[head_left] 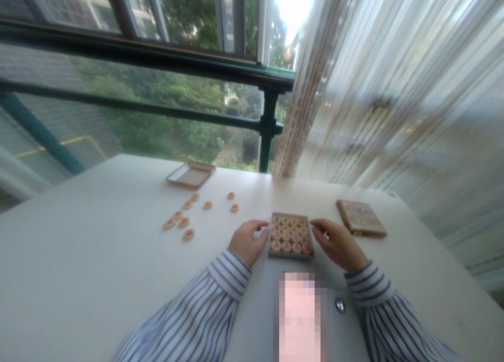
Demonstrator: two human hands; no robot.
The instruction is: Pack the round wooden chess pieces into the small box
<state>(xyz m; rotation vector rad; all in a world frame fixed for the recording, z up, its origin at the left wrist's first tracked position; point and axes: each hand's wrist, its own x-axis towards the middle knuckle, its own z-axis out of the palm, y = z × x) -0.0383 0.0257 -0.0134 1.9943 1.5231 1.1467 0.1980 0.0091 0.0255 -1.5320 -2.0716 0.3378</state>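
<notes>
A small square box [291, 256] filled with rows of round wooden pieces [286, 236], some with red marks and some with dark ones, lies on the white table between my hands. At its left side is my left hand [249, 241], with thumb and fingertips close together at the box wall. My right hand [339, 244] is at the right side, its curled fingertips by the upper right corner. Both hands seem to hold the box by its sides. Several loose round pieces with red marks [189, 235] lie scattered to the left.
An empty open tray or lid [191, 174] lies at the table's back left. A closed flat box [361, 218] is at the right. Nearer me are a blurred-out object and a small shiny oval item [340, 305]. Behind the table [98, 246] are a green railing and a curtain.
</notes>
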